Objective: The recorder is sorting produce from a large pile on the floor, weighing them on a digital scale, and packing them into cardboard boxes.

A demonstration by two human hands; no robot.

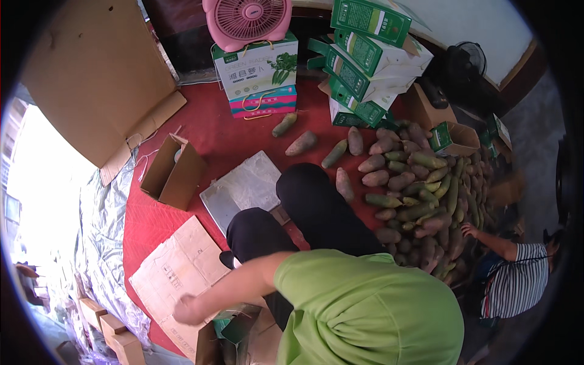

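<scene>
My left hand [187, 309] is over a flat sheet of brown cardboard [182, 261], on the left. Its fingers look curled closed, and whatever may be in them is hidden. Just right of it, an open carton [210, 344] shows something green [236, 328] inside. My right hand is out of sight; the green shirt covers that side. In front of my knees lies a flat grey-white slab [246, 185]. Beyond it, several long green radishes [334, 153] and reddish-brown, soil-coloured ones [302, 143] lie on the red floor covering [201, 112].
A large radish heap [413, 176] lies right, with a person [517, 274] in stripes reaching toward it. An open brown box [173, 170] stands left. At the back are a pink fan [249, 21] on a gift box [258, 70] and stacked green-white cartons [371, 61].
</scene>
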